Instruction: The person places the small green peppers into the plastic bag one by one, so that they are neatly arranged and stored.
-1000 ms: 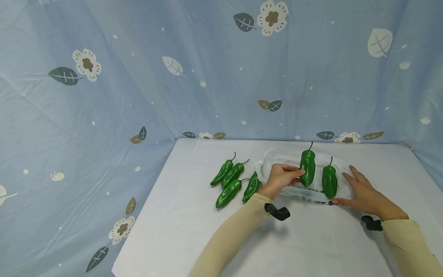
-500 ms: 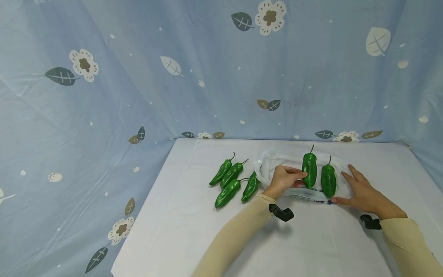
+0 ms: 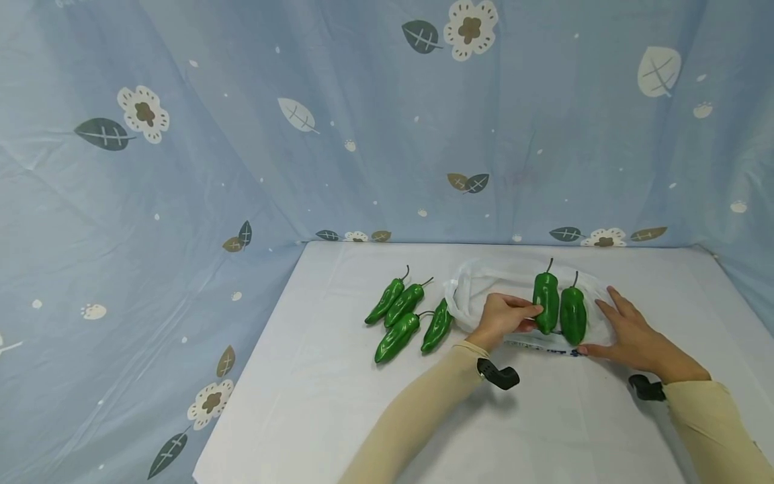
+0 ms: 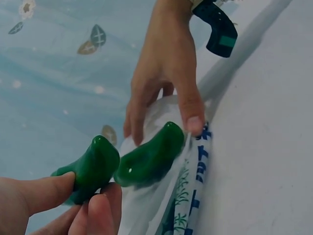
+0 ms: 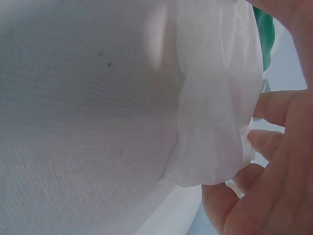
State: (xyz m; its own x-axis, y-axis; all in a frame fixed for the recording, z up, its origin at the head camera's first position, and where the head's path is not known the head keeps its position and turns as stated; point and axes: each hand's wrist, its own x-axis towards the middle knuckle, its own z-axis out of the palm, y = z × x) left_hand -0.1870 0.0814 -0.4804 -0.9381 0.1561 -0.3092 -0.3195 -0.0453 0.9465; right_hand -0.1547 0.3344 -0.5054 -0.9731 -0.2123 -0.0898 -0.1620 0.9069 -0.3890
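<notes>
My left hand (image 3: 504,316) pinches a green pepper (image 3: 546,306) between thumb and fingers, stem pointing away, over a white plastic bag (image 3: 480,282). Close on its right lies a second green pepper (image 3: 572,314), on or in the bag; which one I cannot tell. At the bag's right end my right hand (image 3: 637,339) holds it, thumb on the near edge and fingers at the far side. Blue and green print (image 4: 190,196) runs along the bag's near edge in the left wrist view. The right wrist view has fingers bent around the crumpled bag end (image 5: 215,122).
Several more green peppers (image 3: 397,338) lie on the white table (image 3: 302,390) left of the bag. One pepper (image 3: 438,327) lies against the bag's left side. A blue patterned curtain (image 3: 375,121) hangs behind and to the left of the table.
My left hand has moved the pinched pepper rightward and a little nearer to me, narrowing the gap to the second pepper. The right hand keeps its place at the bag.
</notes>
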